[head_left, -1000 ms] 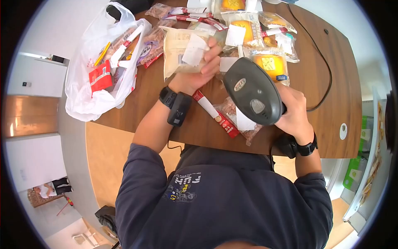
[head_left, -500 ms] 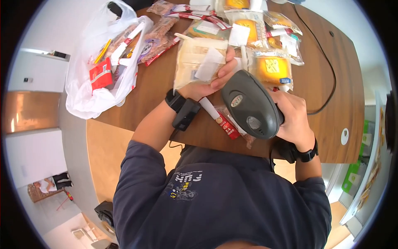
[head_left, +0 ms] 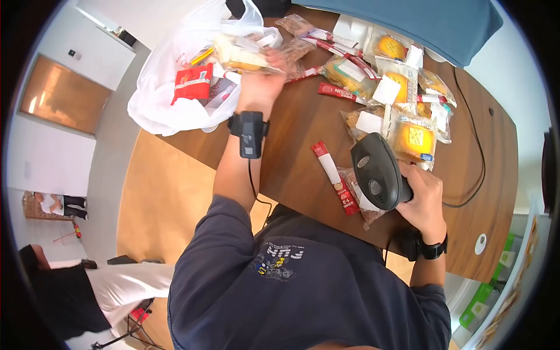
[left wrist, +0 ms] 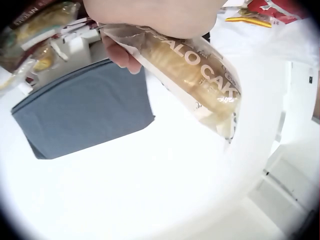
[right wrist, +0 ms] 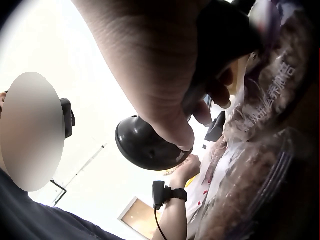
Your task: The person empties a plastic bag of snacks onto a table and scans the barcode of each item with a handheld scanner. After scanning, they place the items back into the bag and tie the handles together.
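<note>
My left hand (head_left: 262, 87) holds a clear-wrapped cake (head_left: 240, 52) over the mouth of a white plastic bag (head_left: 154, 87). In the left wrist view, the wrapper of this cake (left wrist: 192, 72) carries large "CAKE" lettering, and the fingertips (left wrist: 122, 56) curl at its edge. A red packet (head_left: 193, 84) and other packaged items show inside the bag. Lower right, my right hand (head_left: 424, 195) grips a dark grey barcode scanner (head_left: 373, 169) by its handle. Its rounded head (right wrist: 145, 142) shows below the thumb in the right wrist view.
Several wrapped cakes (head_left: 415, 140) lie beyond the scanner. Red-and-white sticks (head_left: 340, 92) and bags of brownish food (head_left: 294, 24) lie around them. A black cable (head_left: 482, 154) curves along the right. Another person (head_left: 64, 291) stands at lower left.
My left hand has carried the wrapped cake from mid-table leftward to the bag. The head view has turned, and another person has appeared at lower left. My right hand still holds the scanner.
</note>
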Demonstrator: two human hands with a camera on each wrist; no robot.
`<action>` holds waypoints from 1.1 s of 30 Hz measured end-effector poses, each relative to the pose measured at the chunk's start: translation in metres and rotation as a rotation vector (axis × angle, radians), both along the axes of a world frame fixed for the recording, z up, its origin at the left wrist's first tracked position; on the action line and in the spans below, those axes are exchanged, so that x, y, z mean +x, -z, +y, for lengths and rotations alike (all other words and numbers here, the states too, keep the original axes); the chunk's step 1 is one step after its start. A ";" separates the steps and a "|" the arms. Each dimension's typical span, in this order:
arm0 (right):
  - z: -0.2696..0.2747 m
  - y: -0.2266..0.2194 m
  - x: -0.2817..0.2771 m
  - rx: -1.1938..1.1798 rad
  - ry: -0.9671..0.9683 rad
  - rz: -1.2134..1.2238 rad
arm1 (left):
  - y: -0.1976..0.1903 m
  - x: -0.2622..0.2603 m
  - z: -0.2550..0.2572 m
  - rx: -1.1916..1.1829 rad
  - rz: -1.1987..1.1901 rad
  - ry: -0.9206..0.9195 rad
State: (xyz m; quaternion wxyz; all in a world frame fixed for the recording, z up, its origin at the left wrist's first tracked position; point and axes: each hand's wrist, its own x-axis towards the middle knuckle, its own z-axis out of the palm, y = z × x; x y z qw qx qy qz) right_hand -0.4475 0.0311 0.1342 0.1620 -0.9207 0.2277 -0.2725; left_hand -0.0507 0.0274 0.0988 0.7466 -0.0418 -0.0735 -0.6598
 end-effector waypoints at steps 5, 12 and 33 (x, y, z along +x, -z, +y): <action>0.000 0.002 0.002 0.004 0.007 0.003 | -0.011 0.029 0.007 0.413 0.044 -0.552; 0.002 -0.002 0.005 -0.014 0.020 0.015 | 0.018 0.035 0.006 0.292 -0.265 -0.451; 0.004 -0.001 -0.001 -0.035 -0.014 0.058 | 0.026 -0.002 -0.021 0.899 -2.534 -1.146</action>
